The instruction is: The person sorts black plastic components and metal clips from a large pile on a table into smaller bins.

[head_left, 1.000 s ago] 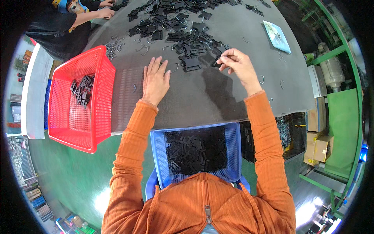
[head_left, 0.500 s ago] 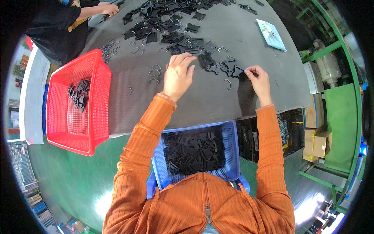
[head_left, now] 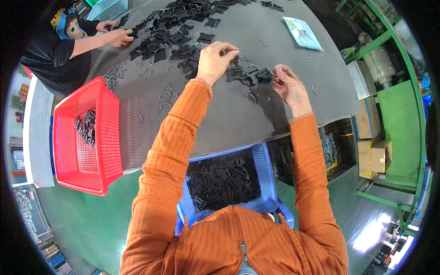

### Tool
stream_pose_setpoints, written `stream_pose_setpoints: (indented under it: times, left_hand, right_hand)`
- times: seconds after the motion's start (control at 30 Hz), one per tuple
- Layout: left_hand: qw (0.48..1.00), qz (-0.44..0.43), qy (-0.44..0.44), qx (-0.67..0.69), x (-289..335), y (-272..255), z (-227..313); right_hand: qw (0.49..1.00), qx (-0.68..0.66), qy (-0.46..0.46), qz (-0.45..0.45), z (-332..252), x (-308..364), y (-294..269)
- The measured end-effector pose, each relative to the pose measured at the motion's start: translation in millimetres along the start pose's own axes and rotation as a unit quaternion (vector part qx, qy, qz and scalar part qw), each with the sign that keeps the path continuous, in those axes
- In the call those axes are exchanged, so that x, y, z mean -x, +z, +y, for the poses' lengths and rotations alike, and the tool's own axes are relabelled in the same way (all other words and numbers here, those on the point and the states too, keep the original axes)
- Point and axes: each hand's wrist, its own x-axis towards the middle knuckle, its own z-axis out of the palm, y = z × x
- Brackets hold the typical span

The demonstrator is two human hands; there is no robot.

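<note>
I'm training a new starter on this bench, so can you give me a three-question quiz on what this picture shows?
1. True or false: the red basket sits to the person's left.
2. What lies in the blue basket by the person's lap?
A. black parts
B. green boxes
C. metal hooks only
3. What does the right hand hold?

Key:
1. True.
2. A.
3. A black part, pinched at the fingertips; the left hand is raised beside it, over the grey table.
</note>
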Motion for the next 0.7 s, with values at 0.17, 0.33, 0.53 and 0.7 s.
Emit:
stream_pose_setpoints:
  times: [0.17,0.33,0.53,0.7]
  left_hand:
    - [0.993,-0.029,-0.105,0.042,-5.4,-18.8,7.3]
    - [0.973,-0.114,-0.170,-0.108,-25.4,-31.4,-8.6]
    - [0.944,-0.172,-0.259,-0.109,-41.0,-41.0,-10.9]
    - [0.943,-0.219,-0.222,-0.116,-40.8,-58.8,-8.4]
  right_hand:
    - [0.999,0.043,-0.002,-0.006,-3.1,-13.7,-13.5]
    - [0.708,0.643,-0.274,0.103,9.3,-24.6,-8.3]
    - [0.573,0.773,-0.250,0.107,32.0,-17.1,21.2]
    - [0.603,0.755,-0.222,0.132,31.6,-24.7,18.5]
